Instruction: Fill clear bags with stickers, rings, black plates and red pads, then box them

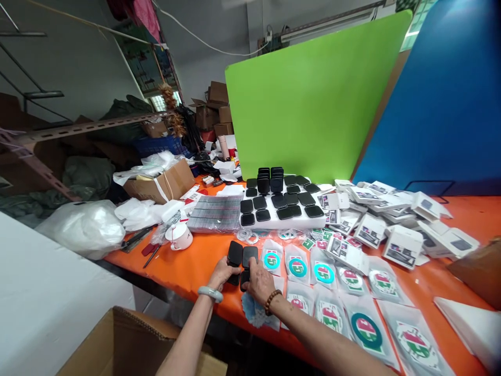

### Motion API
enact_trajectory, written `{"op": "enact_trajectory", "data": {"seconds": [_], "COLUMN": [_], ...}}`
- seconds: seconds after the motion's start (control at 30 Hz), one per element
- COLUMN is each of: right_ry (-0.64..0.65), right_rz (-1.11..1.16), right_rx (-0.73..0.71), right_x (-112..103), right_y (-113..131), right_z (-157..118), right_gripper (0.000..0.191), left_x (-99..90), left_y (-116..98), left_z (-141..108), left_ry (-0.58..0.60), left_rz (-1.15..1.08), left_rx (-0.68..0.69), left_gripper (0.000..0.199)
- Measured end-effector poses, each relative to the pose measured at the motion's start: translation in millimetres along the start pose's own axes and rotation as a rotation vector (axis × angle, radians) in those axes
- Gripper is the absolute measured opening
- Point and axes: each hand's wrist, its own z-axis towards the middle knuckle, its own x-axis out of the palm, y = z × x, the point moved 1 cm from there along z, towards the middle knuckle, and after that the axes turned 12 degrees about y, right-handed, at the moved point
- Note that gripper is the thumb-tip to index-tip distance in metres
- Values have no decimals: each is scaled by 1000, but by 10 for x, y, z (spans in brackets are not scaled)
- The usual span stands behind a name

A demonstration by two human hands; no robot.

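Several black rounded-square pieces (pixel 235 253) lie close together on the orange table at its front edge, between my two hands. My left hand (pixel 221 272) grips the left-hand pieces, its thumb reaching across toward the gap between them. From the right, my right hand (pixel 260 282) has its fingers closed on another black square piece (pixel 246 277), near a greyer square (pixel 250 255). Beneath my right wrist lies a crumpled light-blue cloth (pixel 253 310). Beyond the hands, a white foam block (pixel 266 223) carries many more black squares, some standing in rows.
Frosted pouches (pixel 298 265) with round coloured inserts cover the table to the right. White printed boxes (pixel 403 245) are heaped behind them. A white mug (pixel 180 236) and a stack of striped sheets (pixel 215 213) stand left. An open carton (pixel 117 339) sits below the table edge.
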Motion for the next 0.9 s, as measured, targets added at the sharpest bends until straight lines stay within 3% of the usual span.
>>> {"op": "enact_trajectory", "data": {"seconds": [0.13, 0.23, 0.43, 0.53, 0.63, 0.77, 0.9], "right_ry": [-14, -10, 20, -10, -76, -120, -127], "right_rz": [-47, -24, 42, 169, 380, 685, 741], "right_rx": [1, 18, 72, 111, 80, -31, -125], "right_x": [-23, -56, -91, -73, -60, -60, -58], "right_y": [-11, -25, 23, 4, -51, -89, -50], "right_z": [-33, -53, -39, 22, 82, 108, 77], "right_gripper": [39, 47, 59, 54, 43, 45, 46], "left_x": [122, 184, 152, 127, 121, 150, 210], "left_y": [22, 22, 25, 42, 62, 92, 114], "left_z": [-27, -12, -23, -58, -86, -134, -197], "left_ry": [-21, -94, -215, -246, -250, -218, -123], "left_rz": [-19, -12, 3, -19, -94, -275, -474], "left_rx": [10, 26, 20, 32, 48, 68, 59], "left_gripper": [34, 30, 24, 24, 23, 24, 30]}}
